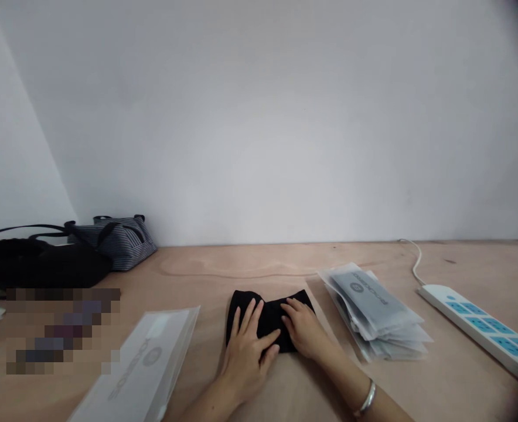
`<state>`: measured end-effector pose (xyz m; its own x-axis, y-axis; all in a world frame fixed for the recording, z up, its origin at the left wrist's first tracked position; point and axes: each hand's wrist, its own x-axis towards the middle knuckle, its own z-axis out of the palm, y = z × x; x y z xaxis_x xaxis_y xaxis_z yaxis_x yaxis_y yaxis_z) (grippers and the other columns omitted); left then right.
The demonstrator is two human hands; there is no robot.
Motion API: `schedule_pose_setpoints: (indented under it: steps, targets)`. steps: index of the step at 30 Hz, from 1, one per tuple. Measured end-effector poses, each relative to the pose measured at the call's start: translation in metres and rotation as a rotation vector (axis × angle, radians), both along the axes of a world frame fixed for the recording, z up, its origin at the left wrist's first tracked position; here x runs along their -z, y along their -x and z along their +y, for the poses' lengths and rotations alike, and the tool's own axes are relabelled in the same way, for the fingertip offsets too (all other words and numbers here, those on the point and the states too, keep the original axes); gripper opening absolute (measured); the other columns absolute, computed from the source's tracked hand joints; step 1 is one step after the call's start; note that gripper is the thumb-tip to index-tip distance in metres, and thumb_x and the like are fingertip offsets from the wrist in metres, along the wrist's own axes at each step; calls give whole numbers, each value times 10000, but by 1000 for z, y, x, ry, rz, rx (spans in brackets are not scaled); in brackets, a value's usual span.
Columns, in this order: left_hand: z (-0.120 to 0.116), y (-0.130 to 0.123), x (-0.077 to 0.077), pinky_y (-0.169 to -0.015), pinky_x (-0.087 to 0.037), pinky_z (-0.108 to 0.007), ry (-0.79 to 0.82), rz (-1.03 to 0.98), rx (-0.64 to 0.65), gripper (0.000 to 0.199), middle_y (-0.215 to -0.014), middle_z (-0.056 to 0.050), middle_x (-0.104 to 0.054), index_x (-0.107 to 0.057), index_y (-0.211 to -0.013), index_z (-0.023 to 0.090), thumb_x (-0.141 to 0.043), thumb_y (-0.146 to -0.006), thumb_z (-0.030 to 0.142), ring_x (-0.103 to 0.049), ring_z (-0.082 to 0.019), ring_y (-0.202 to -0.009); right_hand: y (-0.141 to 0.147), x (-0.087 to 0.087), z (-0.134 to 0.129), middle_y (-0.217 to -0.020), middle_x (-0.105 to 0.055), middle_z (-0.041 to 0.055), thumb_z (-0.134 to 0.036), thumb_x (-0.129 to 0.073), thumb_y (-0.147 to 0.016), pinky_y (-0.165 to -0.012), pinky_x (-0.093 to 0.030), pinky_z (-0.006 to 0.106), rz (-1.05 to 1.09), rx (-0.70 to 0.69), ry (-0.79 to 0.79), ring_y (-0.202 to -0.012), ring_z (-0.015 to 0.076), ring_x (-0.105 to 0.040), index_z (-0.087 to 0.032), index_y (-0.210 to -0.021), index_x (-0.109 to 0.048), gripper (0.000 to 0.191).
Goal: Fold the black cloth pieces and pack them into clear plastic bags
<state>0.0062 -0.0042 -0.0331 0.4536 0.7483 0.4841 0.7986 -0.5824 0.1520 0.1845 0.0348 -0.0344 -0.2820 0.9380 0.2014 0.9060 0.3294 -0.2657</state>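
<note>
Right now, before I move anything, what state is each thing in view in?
Left hand: flat on cloth, fingers spread
Right hand: flat on cloth
Black cloth: lying folded under both hands
Bag stack: fanned, overlapping
Single bag: lying flat
Power strip: nothing plugged in
Striped bag: upright, handles flopped

Left hand (245, 357), right hand (305, 328) flat on black fabric (268, 319), stacked plastic packets (373, 310) nearby, plywood table (241, 264)

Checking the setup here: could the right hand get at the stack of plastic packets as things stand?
Probably yes. The right hand rests on the black cloth, and the stack of plastic packets lies close by on its outer side, with nothing visible between them. It would only need to lift off the cloth.
</note>
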Motion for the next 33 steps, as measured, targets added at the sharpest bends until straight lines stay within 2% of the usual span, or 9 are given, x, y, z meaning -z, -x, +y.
schedule_pose_setpoints:
  steps: [4,9,12,15,18,21,24,29,33]
  targets:
    - [4,2,8,-1023,-146,-545,72,109,-157,499,-1392,-103,-315,-382,-1304,197,-361,-863,429,-210,-289,-1290,-2,9,1,-1387,-312,96,-348,-258,-902,-1012,-191,429,-91,-33,82,-1270,245,-250,-181,-1319,-361,461]
    - [2,20,-6,-1028,-101,-521,65,197,-568,611,-1331,-236,-361,-488,-1199,0,-348,-827,464,-183,-351,-1286,-15,12,8,-1370,-339,119,-306,-250,-896,-997,-207,448,-162,57,64,-1260,256,-272,-160,-1305,-384,455]
    - [2,27,-16,-1021,-71,-536,11,218,-691,547,-1352,-260,-308,-515,-1147,-36,-370,-803,363,-76,-383,-1296,-19,7,11,-1344,-375,131,-226,-260,-879,-992,-207,451,-182,68,40,-1251,253,-286,-138,-1271,-425,435]
    - [15,23,-21,-1024,-111,-506,22,195,-568,488,-1394,-206,-261,-441,-1228,9,-331,-807,229,-67,-336,-1310,-18,-2,18,-1337,-394,84,-91,-299,-816,-1017,-150,426,-202,27,6,-1255,207,-278,-182,-1250,-443,466]
    - [42,18,-21,-997,-215,-461,127,185,-442,498,-1352,-199,-350,-416,-1251,38,-344,-764,115,-257,-314,-1267,-15,-11,30,-1286,-454,79,-28,-339,-771,-1012,-126,446,-244,11,-20,-1239,207,-304,-212,-1211,-474,496]
    - [70,20,-20,-944,-294,-440,156,161,-445,513,-1226,-190,-502,-458,-1214,79,-360,-713,37,-418,-295,-1164,-16,-14,42,-1128,-567,125,-23,-333,-790,-955,-215,467,-294,64,-23,-1109,238,-460,-183,-1099,-558,414]
    - [87,28,-21,-865,-370,-401,179,109,-448,409,-1000,-171,-622,-557,-1088,107,-333,-755,27,-540,-270,-1009,-19,-15,49,-995,-614,156,-33,-310,-817,-873,-305,427,-338,131,-38,-957,242,-557,-139,-995,-605,360]
    - [85,41,-37,-824,-402,-338,208,-16,-369,293,-993,-124,-627,-614,-958,143,-362,-812,108,-566,-237,-954,-19,-26,43,-934,-625,168,-41,-313,-814,-888,-283,402,-394,132,-86,-934,253,-557,-98,-918,-627,336]
    - [60,58,-63,-843,-398,-253,256,-93,-187,260,-1003,-26,-641,-613,-961,203,-403,-812,167,-567,-162,-945,-21,-47,13,-930,-619,136,-43,-389,-743,-966,-177,389,-409,78,-133,-893,227,-563,-116,-947,-606,306]
